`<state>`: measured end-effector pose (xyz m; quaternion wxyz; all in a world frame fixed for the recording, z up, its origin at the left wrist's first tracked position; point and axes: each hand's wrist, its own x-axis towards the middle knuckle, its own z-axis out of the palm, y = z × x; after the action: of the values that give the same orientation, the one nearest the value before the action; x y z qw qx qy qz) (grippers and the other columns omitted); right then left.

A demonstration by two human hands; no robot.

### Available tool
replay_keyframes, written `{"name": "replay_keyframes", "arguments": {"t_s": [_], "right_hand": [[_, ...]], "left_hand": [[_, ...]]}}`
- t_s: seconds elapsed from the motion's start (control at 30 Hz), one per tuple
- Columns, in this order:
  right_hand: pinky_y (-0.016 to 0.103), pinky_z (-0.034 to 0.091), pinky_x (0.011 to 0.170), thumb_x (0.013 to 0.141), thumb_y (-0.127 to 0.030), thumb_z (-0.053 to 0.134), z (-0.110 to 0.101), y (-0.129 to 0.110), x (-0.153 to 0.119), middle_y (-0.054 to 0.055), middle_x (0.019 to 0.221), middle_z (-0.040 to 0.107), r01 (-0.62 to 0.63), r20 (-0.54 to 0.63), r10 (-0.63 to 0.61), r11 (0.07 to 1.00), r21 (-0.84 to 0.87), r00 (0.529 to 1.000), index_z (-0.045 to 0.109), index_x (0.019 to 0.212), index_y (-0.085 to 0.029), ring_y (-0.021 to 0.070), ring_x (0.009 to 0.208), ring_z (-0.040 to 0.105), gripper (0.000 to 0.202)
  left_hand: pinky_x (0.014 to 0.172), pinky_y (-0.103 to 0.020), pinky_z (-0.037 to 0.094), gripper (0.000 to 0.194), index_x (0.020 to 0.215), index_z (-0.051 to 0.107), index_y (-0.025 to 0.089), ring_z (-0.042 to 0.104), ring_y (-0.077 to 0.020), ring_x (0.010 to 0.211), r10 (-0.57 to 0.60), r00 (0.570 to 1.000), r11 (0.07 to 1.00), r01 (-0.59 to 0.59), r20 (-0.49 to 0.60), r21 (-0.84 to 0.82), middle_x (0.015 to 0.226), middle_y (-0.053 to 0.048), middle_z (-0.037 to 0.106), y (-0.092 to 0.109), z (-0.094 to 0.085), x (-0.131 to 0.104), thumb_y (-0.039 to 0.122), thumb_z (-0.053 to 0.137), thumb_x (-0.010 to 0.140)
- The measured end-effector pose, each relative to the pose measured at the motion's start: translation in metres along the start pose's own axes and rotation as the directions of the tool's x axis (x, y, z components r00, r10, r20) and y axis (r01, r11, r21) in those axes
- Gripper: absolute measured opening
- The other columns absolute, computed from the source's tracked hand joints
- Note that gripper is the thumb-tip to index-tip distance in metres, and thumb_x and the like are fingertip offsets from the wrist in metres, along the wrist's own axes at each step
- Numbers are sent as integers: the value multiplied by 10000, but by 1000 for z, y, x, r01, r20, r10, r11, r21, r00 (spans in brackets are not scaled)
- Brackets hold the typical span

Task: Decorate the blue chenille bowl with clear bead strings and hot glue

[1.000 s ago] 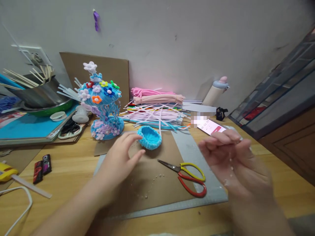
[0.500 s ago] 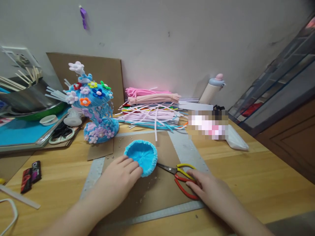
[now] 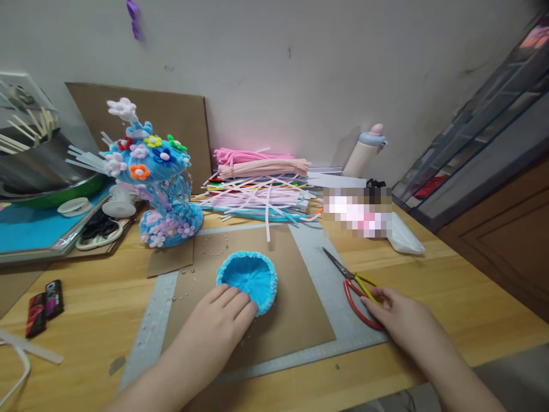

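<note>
A fuzzy bright-blue bowl shape (image 3: 253, 272), its hollow side facing up, rests on a brown cardboard sheet (image 3: 291, 320). My left hand (image 3: 229, 315) grips its near left rim, with the fingers over the edge and the thumb hidden. To the right, my right hand (image 3: 397, 312) has its fingers closed on the handles of a pair of scissors (image 3: 345, 272) with one red and one yellow grip. The blades point up and left, look closed, and are apart from the blue bowl. Strands of small clear beads (image 3: 214, 246) lie on the cardboard behind the bowl.
A blue flowered mushroom-like craft piece (image 3: 160, 157) stands at back left. Bundles of pipe cleaners (image 3: 261, 183) lie along the wall, with a bottle (image 3: 364, 149) to their right. Black-and-white scissors (image 3: 100, 234) and a metal pot (image 3: 38, 163) are at left. A grey cutting mat (image 3: 148, 320) lies beneath the cardboard.
My right hand has moved right with the scissors, whose blades have swung away from the blue bowl and now look closed. My left hand stays on the bowl's rim.
</note>
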<state>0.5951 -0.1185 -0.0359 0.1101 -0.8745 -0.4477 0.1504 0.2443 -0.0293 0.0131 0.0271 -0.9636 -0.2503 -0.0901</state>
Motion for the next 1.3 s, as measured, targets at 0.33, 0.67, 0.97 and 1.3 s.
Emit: {"name": "replay_keyframes", "arguments": {"t_s": [0.33, 0.67, 0.97, 1.3], "right_hand": [[238, 401, 534, 873, -396, 529, -23, -124, -53, -31, 631, 614, 607, 72, -663, 718, 340, 745, 612, 1141, -277, 142, 550, 556, 305], [265, 435, 590, 895, -260, 434, 25, -165, 25, 13, 721, 670, 631, -116, -639, 685, 364, 761, 638, 856, -203, 177, 665, 620, 215], [419, 338, 1043, 900, -377, 465, 23, -167, -13, 131, 1288, 464, 764, -305, -706, 538, 356, 639, 509, 1235, -200, 248, 1239, 424, 381], [493, 255, 1118, 686, -615, 663, 9, -165, -61, 83, 1545, 182, 690, 228, -777, 628, 361, 587, 199, 1465, -272, 287, 1410, 164, 969]], "left_hand": [[649, -319, 399, 40, 840, 570, 208, 531, -205, 746, -190, 978, 964, 203, 88, -173, 833, -27, 609, 13, -12, -39, 210, 535, 860], [712, -350, 419, 225, 784, 588, 227, 562, -204, 754, -457, 878, 866, 475, 139, -156, 779, -14, 609, -42, 8, -88, 290, 417, 916], [737, -316, 523, 384, 1253, 461, 306, 573, -176, 888, -612, 790, 631, 515, 35, -581, 1248, -68, 473, -29, -16, -31, 375, 494, 877], [652, -326, 581, 401, 1289, 393, 260, 649, -188, 873, -609, 741, 126, 442, 283, -888, 1255, -101, 536, 13, 7, -16, 325, 436, 896]]}}
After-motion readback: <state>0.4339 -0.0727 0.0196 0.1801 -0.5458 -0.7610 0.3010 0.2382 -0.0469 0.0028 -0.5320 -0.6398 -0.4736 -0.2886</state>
